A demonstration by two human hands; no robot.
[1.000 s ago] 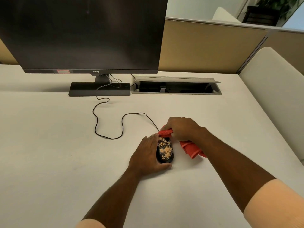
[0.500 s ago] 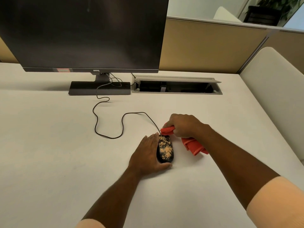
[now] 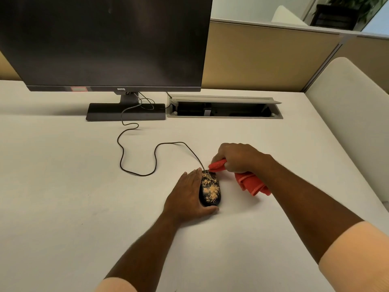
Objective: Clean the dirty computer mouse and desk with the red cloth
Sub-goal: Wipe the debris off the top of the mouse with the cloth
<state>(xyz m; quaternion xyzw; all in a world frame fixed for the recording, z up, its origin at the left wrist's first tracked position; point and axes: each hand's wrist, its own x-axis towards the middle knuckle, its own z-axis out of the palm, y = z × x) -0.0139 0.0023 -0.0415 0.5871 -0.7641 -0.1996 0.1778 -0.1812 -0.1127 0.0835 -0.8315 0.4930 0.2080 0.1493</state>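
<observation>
my left hand (image 3: pixel 187 194) flat and cupped against the crumb-speckled black mouse (image 3: pixel 209 190) mid-desk (image 3: pixel 63 207), right hand (image 3: pixel 237 158) fisted round the bunched red cloth (image 3: pixel 250 182) at its front tip, BenQ monitor (image 3: pixel 105 39) along the far edge

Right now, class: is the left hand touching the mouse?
Touching. The head view shows the left hand pressed against the mouse side, thumb curled behind it.
</observation>
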